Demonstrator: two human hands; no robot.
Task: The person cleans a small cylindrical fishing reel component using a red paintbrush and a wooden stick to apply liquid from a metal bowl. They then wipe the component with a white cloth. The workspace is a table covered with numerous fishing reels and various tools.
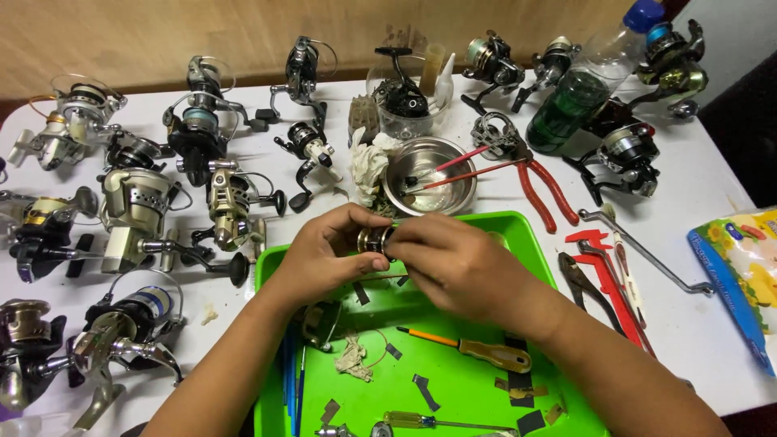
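Table [720, 202] is bearing fishing reels [137, 210] along its left side and back, and a green tray [453, 380] is sitting at the near edge. Above the tray, the left hand [328, 255] and right hand [453, 259] are both pinching a small dark reel spool [375, 239] between their fingertips. A yellow-handled screwdriver [477, 350] is lying in the tray below.
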